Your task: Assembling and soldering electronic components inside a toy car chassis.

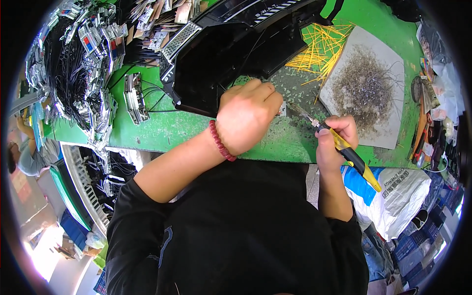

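Observation:
My right hand [335, 140] grips a soldering iron [350, 155] with a yellow and black handle. Its metal tip points up and left, toward my left hand [250, 115], a short gap away. The left hand is closed, back upward, at the near edge of a black plastic toy car body [221, 64]. A small pale piece [282, 109] peeks out beside its fingers; the rest of what they hold is hidden. Thin dark wires run inside the car body. Left of it, a silver car part [135, 98] with black wires lies on the green table [187, 132].
At far left lies a large heap of silver plastic parts [93, 69] with black wires. Behind are stacked small boards [157, 19]. Yellow sticks [324, 46] lie scattered right of the car body. A grey board [393, 113] bears dark solder debris. A white and blue sack [398, 196] is below the table's right edge.

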Demonstrator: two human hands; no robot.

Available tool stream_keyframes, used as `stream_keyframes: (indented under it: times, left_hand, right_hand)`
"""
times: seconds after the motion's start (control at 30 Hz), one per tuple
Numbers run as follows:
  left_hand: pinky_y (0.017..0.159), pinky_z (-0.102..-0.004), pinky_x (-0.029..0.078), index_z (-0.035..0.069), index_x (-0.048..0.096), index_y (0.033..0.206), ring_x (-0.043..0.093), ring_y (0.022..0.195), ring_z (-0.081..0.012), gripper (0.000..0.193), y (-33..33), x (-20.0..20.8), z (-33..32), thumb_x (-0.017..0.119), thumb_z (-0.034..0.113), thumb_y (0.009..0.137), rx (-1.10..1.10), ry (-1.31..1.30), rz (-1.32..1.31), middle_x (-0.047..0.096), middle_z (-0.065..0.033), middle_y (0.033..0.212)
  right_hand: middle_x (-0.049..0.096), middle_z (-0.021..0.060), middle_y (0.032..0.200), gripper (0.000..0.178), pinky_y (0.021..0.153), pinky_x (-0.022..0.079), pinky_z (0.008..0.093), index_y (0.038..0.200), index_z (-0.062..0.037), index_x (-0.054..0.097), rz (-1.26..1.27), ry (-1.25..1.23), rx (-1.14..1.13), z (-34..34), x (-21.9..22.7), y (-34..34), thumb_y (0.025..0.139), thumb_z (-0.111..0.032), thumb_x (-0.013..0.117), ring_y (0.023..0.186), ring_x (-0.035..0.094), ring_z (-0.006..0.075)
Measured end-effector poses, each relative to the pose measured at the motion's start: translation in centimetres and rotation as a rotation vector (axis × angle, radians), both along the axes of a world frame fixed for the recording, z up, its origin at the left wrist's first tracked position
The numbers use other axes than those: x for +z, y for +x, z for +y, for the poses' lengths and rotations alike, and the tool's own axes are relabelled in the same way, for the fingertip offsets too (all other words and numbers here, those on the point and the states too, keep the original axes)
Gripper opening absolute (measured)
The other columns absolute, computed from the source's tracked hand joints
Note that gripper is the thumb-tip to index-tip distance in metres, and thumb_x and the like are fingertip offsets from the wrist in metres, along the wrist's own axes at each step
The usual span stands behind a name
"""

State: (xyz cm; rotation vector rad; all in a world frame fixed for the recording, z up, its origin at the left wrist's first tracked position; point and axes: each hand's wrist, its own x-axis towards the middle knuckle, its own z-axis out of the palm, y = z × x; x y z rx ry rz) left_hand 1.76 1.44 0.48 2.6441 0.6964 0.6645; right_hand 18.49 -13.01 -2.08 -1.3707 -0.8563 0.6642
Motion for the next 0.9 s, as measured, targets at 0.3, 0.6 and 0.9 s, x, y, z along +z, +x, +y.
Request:
stream_keyframes:
  times: [0.3,0.6,0.9]
  left_hand:
    - [0.06,-0.0327,0.049,0.011,0.055,0.071,0.058,0.073,-0.0204,0.009,0.0,-0.2,-0.2,0.062,0.008,0.068,0.006,0.016,0.013,0.055,-0.0024,0.075]
    - [0.061,-0.0328,0.049,0.011,0.057,0.073,0.059,0.076,-0.02,0.008,0.1,0.4,-0.5,0.063,0.009,0.068,0.003,0.03,0.041,0.056,-0.0022,0.077]
    - [0.06,-0.0325,0.048,0.011,0.056,0.073,0.058,0.075,-0.0204,0.007,0.1,0.0,-0.2,0.062,0.009,0.069,-0.013,0.046,0.042,0.056,-0.0021,0.079]
  right_hand:
    - [0.072,0.0114,0.084,0.031,0.057,0.051,0.0255,0.114,-0.0013,0.06,-0.209,-0.005,0.077,1.4,1.1,-1.3,0.088,-0.012,0.073,0.063,0.064,0.0134]
    - [0.069,0.009,0.078,0.021,0.053,0.049,0.0311,0.102,-0.0046,0.065,-0.728,0.104,0.231,3.6,1.2,0.5,0.083,-0.009,0.074,0.059,0.064,0.0239]
    - [0.057,0.0057,0.068,0.044,0.054,0.035,0.0268,0.107,0.0048,0.069,-0.33,0.038,0.023,0.9,1.8,0.7,0.094,-0.036,0.061,0.059,0.048,0.0119]
